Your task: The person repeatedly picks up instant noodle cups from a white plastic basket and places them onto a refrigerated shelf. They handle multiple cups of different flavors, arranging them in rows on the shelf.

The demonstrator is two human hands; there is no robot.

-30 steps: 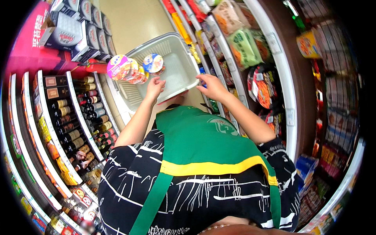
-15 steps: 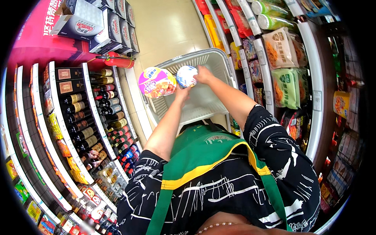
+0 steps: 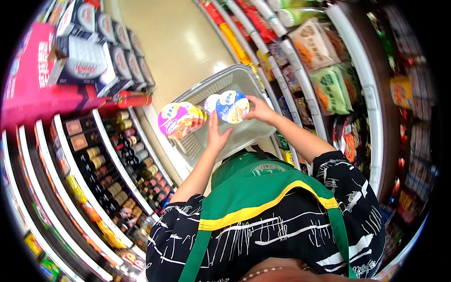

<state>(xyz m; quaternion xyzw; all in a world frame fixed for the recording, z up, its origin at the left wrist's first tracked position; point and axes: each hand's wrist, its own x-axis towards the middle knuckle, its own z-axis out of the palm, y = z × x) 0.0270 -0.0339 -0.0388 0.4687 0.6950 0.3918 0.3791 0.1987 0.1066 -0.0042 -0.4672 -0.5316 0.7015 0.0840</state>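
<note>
Over the grey shopping basket [image 3: 240,75], my right hand [image 3: 260,111] grips the edge of a blue-lidded instant noodle bowl [image 3: 233,106] with thumb and fingers. Its round printed lid faces up. My left hand [image 3: 218,137] is at the lower left of this bowl, fingers stretched up and thumb apart; whether its fingertips touch the bowl is hard to tell. A white-and-blue lid [image 3: 210,103] shows partly behind the blue one. Left of my left hand, purple-lidded instant noodle bowls [image 3: 177,121] overlap in a row at the basket's left side. What supports them is hidden.
Shelves of bottles [image 3: 112,190] stand on the left, with a red fire extinguisher [image 3: 134,99] and stacked drink cartons [image 3: 120,68] beyond. Bagged noodles [image 3: 331,89] fill the shelves on the right. Pale floor [image 3: 174,42] stretches ahead.
The blue-lidded bowl now faces up in my right hand, with the white-and-blue lid partly behind it. My left hand's fingers have straightened. The whole view has tilted and shifted.
</note>
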